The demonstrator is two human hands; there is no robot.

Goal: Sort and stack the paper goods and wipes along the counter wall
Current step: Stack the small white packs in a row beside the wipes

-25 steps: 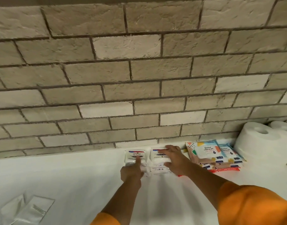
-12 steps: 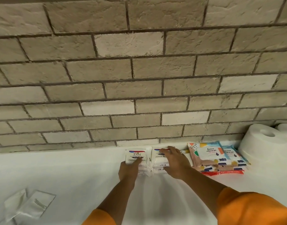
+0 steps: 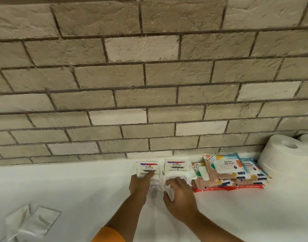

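Two small stacks of white Dove wipe packs stand side by side against the brick wall: the left stack [image 3: 148,170] and the right stack [image 3: 178,169]. My left hand [image 3: 139,185] grips the left stack's near edge, thumb on its top label. My right hand [image 3: 179,194] rests with fingers spread at the near edge of the right stack. To the right lies a pile of colourful wet-wipe packs [image 3: 226,169] over a red pack [image 3: 228,187]. White paper rolls [image 3: 287,154] stand at the far right.
The white counter [image 3: 71,186] runs along the brick wall [image 3: 149,84]. Two flat white paper packets [image 3: 32,222] lie at the near left.
My right hand has slid back off the top of the right Dove stack to its near edge. My left hand has stayed on the left stack. The view has shifted slightly.
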